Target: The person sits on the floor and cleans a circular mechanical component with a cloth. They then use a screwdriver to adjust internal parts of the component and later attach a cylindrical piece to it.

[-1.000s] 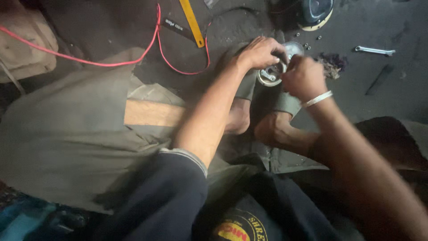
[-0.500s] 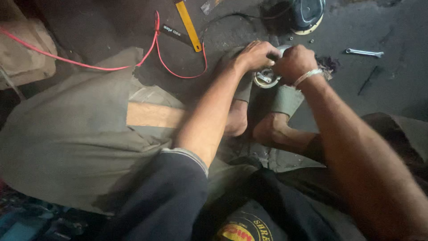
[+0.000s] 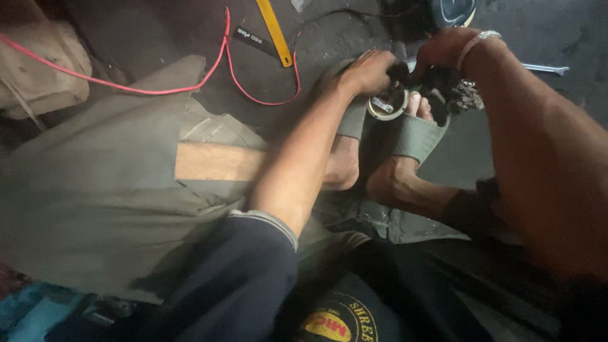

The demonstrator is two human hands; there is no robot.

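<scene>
There, round part (image 3: 387,104) (face up)

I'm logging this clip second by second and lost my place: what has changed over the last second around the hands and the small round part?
The right hand has slid up and away from the round part, which now shows more openly between the feet. The left hand still grips at its upper edge. The red wire, yellow ruler, wrench and wooden block lie as before.

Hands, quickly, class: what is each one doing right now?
Left hand: closed, gripping the round metal part.
Right hand: closed over the same part; its exact hold cannot be told.
</scene>
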